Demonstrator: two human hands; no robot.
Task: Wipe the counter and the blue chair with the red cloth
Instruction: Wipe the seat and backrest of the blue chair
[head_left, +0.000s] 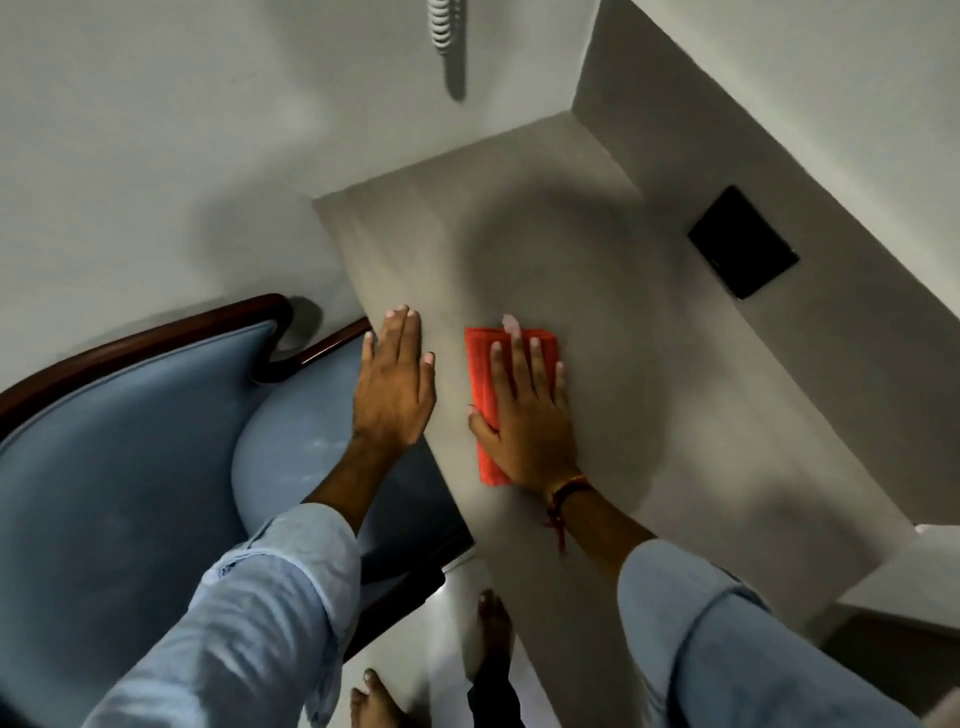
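A folded red cloth (480, 374) lies flat on the grey counter (649, 364). My right hand (524, 410) presses down on the cloth with fingers spread, covering most of its right side. My left hand (392, 384) rests flat on the counter's left edge, fingers together, holding nothing. The blue chair (130, 467), upholstered with a dark wooden frame, stands directly left of the counter; my left forearm crosses above its seat.
A black square plate (743, 241) is set into the wall at the counter's right. White walls enclose the counter at the back and right. My bare feet (493, 629) stand on the pale floor below the counter's front edge.
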